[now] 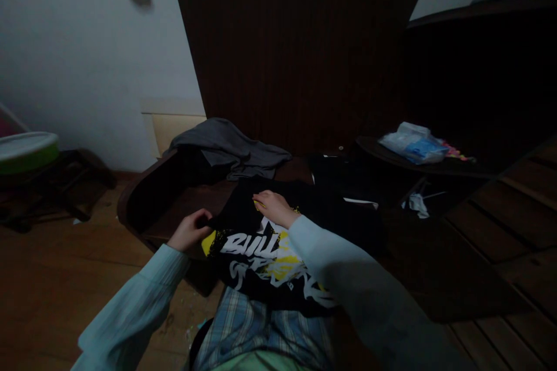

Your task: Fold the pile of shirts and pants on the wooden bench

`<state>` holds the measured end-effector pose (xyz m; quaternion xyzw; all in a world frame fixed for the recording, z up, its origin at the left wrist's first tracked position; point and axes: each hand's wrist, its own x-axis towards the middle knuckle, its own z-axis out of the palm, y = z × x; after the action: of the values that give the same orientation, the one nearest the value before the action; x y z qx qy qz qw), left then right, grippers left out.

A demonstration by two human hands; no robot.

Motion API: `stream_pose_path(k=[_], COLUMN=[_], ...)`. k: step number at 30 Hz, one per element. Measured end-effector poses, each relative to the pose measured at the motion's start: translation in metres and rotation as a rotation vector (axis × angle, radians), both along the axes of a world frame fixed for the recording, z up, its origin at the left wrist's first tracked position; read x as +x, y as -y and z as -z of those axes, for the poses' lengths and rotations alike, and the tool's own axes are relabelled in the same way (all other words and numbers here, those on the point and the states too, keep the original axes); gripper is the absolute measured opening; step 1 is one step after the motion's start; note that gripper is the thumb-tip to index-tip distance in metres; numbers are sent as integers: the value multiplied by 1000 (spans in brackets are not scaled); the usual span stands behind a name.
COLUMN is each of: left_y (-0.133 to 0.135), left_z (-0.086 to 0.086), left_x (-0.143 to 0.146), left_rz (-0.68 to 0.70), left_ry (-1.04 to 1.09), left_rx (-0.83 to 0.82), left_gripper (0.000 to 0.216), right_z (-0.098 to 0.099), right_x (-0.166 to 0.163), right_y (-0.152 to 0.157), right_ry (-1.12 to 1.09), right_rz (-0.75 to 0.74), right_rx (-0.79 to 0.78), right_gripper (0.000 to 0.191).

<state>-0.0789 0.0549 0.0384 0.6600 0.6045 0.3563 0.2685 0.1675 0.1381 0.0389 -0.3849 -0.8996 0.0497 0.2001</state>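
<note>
Clearly, the left hand [190, 231] has thumb and fingers brought together, pinching the left edge of a black shirt [250, 252] beside a yellow patch. The right hand [274, 207] lies over the shirt's upper part, its fingers bent and close together, a bit of yellow at the fingertips; whether they grip the fabric, I cannot tell. The shirt, printed in white and yellow, spreads in front of the person over the dark wooden counter [174, 214], near a crumpled grey cloth [237, 148].
</note>
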Motion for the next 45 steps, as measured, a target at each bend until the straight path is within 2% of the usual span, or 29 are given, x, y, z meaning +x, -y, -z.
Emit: stream_pose_path(k=[2,4,8,12,14,16,21,27,31,34,37,42,45], left_y=[-3,-4,-4,-1,1,4,7,6,7,4,0,-1,0], left_z=[3,5,7,8,7,6,6,7,-3,-12,-17,-13,-10], left_x=[-1,-3,-5,-1,2,5,8,13,31,41,43,40,39], left_rz=[-47,-85,-186,-206,-133,-50,-2,-142,-341,-414,-441,-482,-469], left_ry=[46,106,242,278,211,114,23,-80,-365,-492,-502,-518,-537], left_rx=[12,28,61,31,-10,-28,91,93,7,-133,-232,-236,-199], left_gripper=[19,23,47,62,62,64,59,38,23,25,32,38,39], right_z=[2,4,6,8,9,9,5,-9,-13,-13,-12,-11,-9], right_x=[-2,-2,1,3,3,2,2,4,3,2,2,2,1], right_y=[1,2,2,-1,-2,-2,5,15,18,19,19,19,19], right_ry=[-20,-58,-174,-201,-206,-218,-234,-191,-86,-41,-33,-29,-24], right_rz=[-1,-72,-248,-314,-334,-345,-379,-418,-482,-510,-518,-480,-477], right_rx=[46,93,148,170,179,180,145,114,151,170,175,199,220], right_gripper=[27,30,38,27,19,19,29,21,53,66,69,70,58])
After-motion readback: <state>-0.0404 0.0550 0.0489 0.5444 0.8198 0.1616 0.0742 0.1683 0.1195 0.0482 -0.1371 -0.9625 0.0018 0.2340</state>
